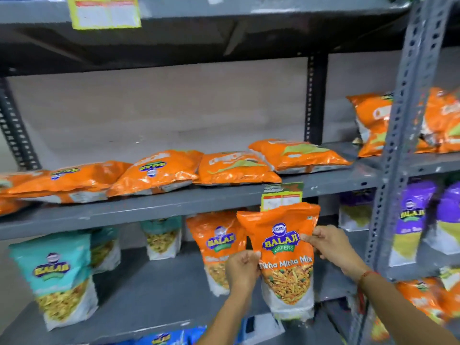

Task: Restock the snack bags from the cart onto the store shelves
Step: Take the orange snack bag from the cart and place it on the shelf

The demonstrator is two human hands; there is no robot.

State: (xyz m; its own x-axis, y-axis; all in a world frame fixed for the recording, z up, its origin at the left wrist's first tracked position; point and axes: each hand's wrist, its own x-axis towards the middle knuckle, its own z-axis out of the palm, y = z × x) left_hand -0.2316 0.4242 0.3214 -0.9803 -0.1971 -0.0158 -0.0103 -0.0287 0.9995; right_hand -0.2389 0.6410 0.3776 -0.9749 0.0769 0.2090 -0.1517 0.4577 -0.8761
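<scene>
I hold an orange snack bag (283, 257) labelled Tikha Mitha Mix upright in front of the lower grey shelf (154, 295). My left hand (242, 270) pinches its left edge and my right hand (328, 247) grips its right edge. Just behind it to the left stands another orange bag (216, 245) of the same kind. Several orange bags (159, 173) lie flat on the middle shelf (174, 202) above. The cart is not in view.
Teal bags (57, 277) stand at the left of the lower shelf. Purple bags (410, 220) and more orange bags (373, 120) fill the rack to the right, beyond a perforated grey upright (400, 145). A price tag (281, 195) hangs on the middle shelf edge. Blue bags (161, 338) show below.
</scene>
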